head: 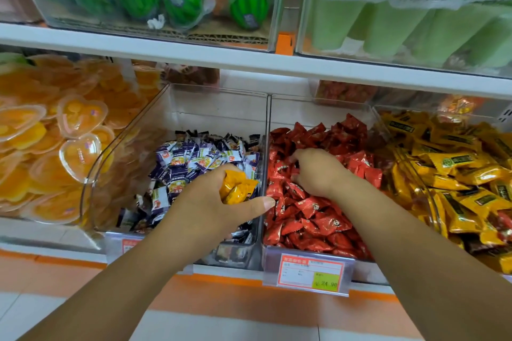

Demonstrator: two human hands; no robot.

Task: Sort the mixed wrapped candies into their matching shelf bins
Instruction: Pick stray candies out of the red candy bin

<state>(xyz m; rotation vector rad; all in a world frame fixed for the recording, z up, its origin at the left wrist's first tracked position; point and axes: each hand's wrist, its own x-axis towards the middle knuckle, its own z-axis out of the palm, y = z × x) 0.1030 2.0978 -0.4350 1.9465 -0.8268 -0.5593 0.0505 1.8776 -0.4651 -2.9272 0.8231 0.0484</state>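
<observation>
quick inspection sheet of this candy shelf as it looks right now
surface: white shelf carrying clear bins side by side
job's things: bins of purple candies, red candies, yellow candies
clutter: reddish wrapper among the yellow candies
hands: left hand grips yellow pieces above the purple candies; right hand reaches into the red candies, grasp unclear
cables: nothing seen
surroundings: jelly hearts at left, watermelon toys and green tubes above, price tag, tiled floor
</observation>
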